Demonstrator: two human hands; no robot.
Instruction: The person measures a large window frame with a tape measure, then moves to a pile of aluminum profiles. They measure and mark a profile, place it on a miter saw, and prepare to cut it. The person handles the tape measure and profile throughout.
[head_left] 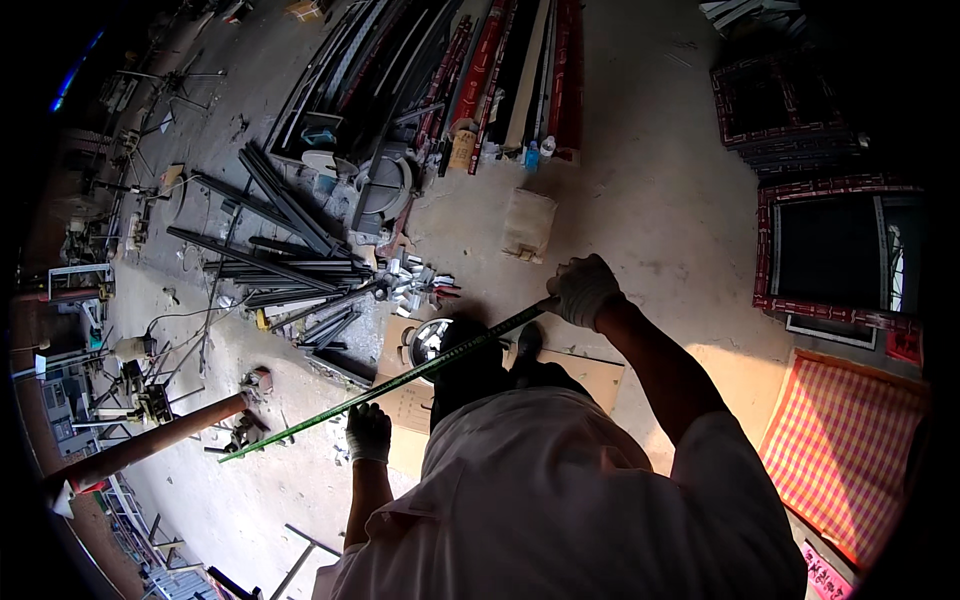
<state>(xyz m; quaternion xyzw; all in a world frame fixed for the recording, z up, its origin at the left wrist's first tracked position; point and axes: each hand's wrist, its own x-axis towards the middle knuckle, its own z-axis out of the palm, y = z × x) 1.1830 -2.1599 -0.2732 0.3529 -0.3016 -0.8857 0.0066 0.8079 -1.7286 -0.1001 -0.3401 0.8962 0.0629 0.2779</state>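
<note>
One long green metal rod [385,385], thin and straight, ran on a diagonal from the lower left of centre up to the right of centre, held in the air above the concrete floor [650,200].

Two gloved hands, both on the rod. The left hand [368,432], in a dark glove, sat at lower centre and was closed around the rod near its lower part. The right hand [583,290], in a pale glove, sat right of centre and was clenched on the rod's upper end. The rod's lower tip reached past the left hand toward the lower left.

One person in a pale shirt [560,490] filled the lower centre of the frame.

One sheet of cardboard [590,375] lay on the floor under the rod, at centre. One round metal bowl-like item [430,338] rested at its upper left edge.

One heap of dark metal bars [270,250] lay left of centre, too tangled to count. One stack of long profiles [450,60], black and red, lay along the top centre; number not countable.

One small pale box [528,222] stood just above centre.

One brown pipe [150,445] crossed the lower left.

Two red-framed panels [835,250] lay at the right edge, one above the other. One red-and-yellow checked mat [840,450] lay at lower right.
</note>
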